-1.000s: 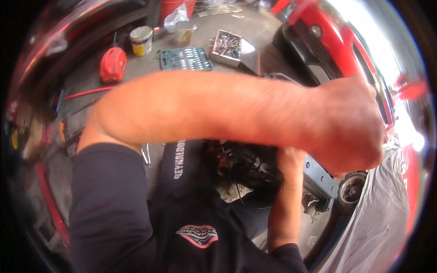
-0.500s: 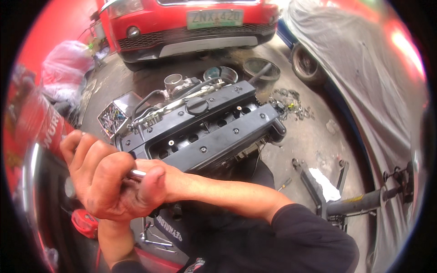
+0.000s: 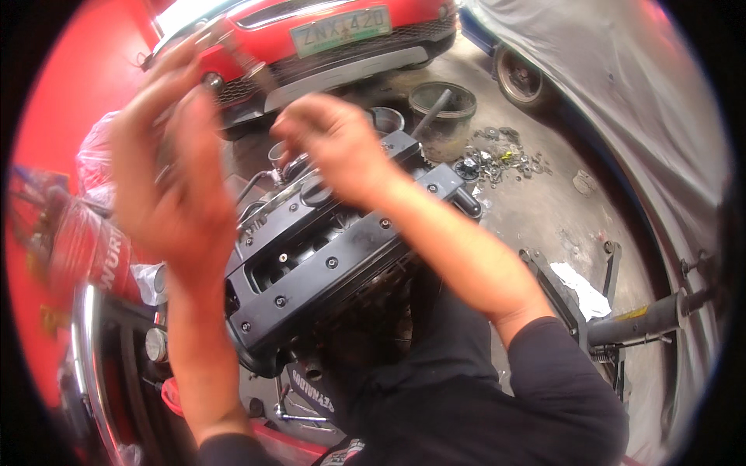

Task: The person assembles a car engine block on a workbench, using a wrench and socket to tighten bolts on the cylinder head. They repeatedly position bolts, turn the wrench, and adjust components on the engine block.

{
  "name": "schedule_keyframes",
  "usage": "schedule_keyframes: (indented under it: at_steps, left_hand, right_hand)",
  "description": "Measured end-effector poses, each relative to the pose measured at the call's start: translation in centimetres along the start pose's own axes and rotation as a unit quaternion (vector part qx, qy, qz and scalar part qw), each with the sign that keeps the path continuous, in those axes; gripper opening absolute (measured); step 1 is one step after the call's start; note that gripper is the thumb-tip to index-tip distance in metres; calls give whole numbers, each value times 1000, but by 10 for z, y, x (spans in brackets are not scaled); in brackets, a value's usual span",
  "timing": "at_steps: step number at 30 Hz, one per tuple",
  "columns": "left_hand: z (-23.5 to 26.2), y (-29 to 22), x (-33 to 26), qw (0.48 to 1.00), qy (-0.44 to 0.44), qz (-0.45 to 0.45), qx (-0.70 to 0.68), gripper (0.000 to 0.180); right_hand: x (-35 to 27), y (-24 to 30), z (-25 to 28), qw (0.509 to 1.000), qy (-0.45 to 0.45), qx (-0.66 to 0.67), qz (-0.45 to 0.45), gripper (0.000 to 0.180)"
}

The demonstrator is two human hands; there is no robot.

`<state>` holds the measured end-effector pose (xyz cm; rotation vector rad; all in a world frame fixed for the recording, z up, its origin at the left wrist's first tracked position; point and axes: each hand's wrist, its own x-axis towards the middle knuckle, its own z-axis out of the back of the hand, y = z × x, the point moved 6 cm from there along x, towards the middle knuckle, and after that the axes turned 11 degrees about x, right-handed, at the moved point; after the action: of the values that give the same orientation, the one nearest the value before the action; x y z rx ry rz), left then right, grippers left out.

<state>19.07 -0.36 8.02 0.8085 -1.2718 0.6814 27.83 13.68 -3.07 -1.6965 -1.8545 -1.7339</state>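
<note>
Head view: A concrete floor (image 3: pixel 536 202) spreads through a garage, with a red car (image 3: pixel 412 31) at its far edge and a grey sheet (image 3: pixel 606 101) hanging along its right edge. An engine (image 3: pixel 311 276) under a black cover sits in front of the person's lap. A grey metal stand (image 3: pixel 633 330) occupies the floor's near right corner; a dark bucket (image 3: pixel 458 132) sits past the engine's far right corner. The left hand (image 3: pixel 175 171) is raised by the engine's far left corner, fingers extended; the right hand (image 3: pixel 334 147), fingers curled, is above its far long edge. Blur makes it impossible to tell whether either grips anything. White cloth (image 3: pixel 580 291) lies by the stand. A blurred, silvery metal piece (image 3: pixel 252 66) shows near the left fingertips.
</note>
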Motion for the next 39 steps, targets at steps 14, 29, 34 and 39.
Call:
schedule_keyframes:
  at_steps: [14, 29, 34, 39]
  left_hand:
    - [-135, 34, -50, 972, 147, 184, 13, 24]
    - [-131, 47, -67, 935, 247, 249, 57, 23]
    - [-129, 57, -55, 920, 291, 254, 73, 23]
    - [-156, 69, -32, 946, 307, 32, 103, 28]
  right_hand:
    - [2, -48, 146, 985, -73, 23, -157, 14]
    - [-5, -51, 150, 978, -115, -61, -164, 12]
    - [-6, -48, 148, 971, -106, -84, -198, 13]
    - [2, -13, 130, 977, -123, -170, -34, 15]
